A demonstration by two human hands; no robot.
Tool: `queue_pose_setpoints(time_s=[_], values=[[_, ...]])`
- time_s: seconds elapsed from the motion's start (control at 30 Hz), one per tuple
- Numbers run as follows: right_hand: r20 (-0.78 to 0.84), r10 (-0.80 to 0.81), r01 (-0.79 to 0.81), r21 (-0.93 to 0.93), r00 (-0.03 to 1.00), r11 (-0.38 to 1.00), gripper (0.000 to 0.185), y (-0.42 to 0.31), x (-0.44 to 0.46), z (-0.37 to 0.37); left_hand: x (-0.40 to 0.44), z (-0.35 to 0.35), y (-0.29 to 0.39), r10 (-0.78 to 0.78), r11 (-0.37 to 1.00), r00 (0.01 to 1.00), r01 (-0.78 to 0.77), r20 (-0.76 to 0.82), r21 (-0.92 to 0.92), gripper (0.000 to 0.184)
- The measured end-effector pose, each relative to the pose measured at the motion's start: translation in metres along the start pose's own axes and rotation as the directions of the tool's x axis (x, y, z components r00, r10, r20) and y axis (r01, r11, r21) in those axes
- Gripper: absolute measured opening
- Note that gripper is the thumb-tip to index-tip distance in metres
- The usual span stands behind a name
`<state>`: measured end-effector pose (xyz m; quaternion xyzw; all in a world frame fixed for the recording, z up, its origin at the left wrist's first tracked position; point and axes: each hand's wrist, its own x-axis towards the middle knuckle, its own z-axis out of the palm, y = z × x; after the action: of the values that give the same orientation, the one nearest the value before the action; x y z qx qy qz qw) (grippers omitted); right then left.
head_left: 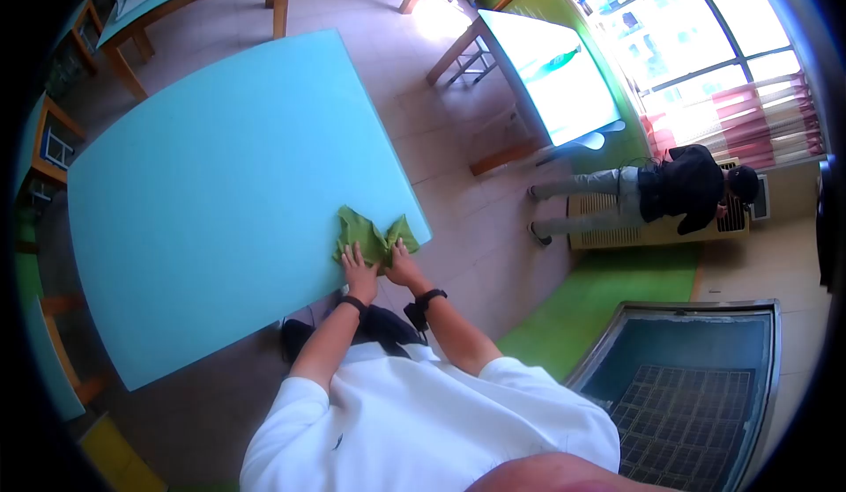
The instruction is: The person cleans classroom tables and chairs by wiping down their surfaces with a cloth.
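Observation:
A crumpled green cloth (359,233) lies at the near right corner of the light blue table (229,166). My left hand (359,273) rests on the cloth's lower part, fingers spread and pointing away from me. Just to its right, my right hand (404,268) is at the cloth's other part, with its fingers bent against the fabric near the table's edge. Between the two hands the cloth is gathered into a fold. Whether my right fingers pinch the fabric is too small to tell.
A person (692,184) in dark top and cap stands at a beige unit (608,236) on the right. Another table (564,87) with a green item (561,59) stands by the window. A framed dark panel (687,386) is at lower right.

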<state>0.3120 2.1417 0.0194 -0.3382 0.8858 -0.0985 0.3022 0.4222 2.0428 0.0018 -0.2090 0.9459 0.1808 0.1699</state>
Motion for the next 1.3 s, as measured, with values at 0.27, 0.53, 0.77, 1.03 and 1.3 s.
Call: queue_pose_setpoints(time_s=[0.27, 0.53, 0.77, 1.03, 1.3], values=[[0.106, -0.04, 0.04, 0.009, 0.994, 0.999, 0.074, -0.1, -0.004, 0.035, -0.041, -0.035, -0.093, -0.143, 0.986, 0.975, 0.155, 0.173, -0.058, 0.049], [0.147, -0.456, 0.471, -0.081, 0.878, 0.879, 0.047, -0.219, -0.001, 0.107, -0.11, -0.023, -0.261, -0.074, 0.969, 0.995, 0.057, -0.062, -0.239, 0.056], [0.219, -0.637, 0.668, -0.114, 0.739, 0.735, 0.036, -0.327, 0.018, 0.147, -0.191, -0.022, -0.348, -0.365, 0.864, 0.865, 0.178, -0.343, -0.471, 0.073], [0.512, -0.719, 0.871, -0.137, 0.471, 0.473, 0.021, -0.418, 0.017, 0.233, -0.274, 0.04, -0.449, -0.479, 0.689, 0.83, 0.155, -0.285, -0.708, 0.063], [-0.188, -0.603, 0.63, 0.293, 0.775, 0.719, 0.018, -0.426, 0.038, 0.195, -0.322, 0.037, -0.429, -0.748, 0.549, 0.629, 0.404, -0.214, -0.732, 0.085]])
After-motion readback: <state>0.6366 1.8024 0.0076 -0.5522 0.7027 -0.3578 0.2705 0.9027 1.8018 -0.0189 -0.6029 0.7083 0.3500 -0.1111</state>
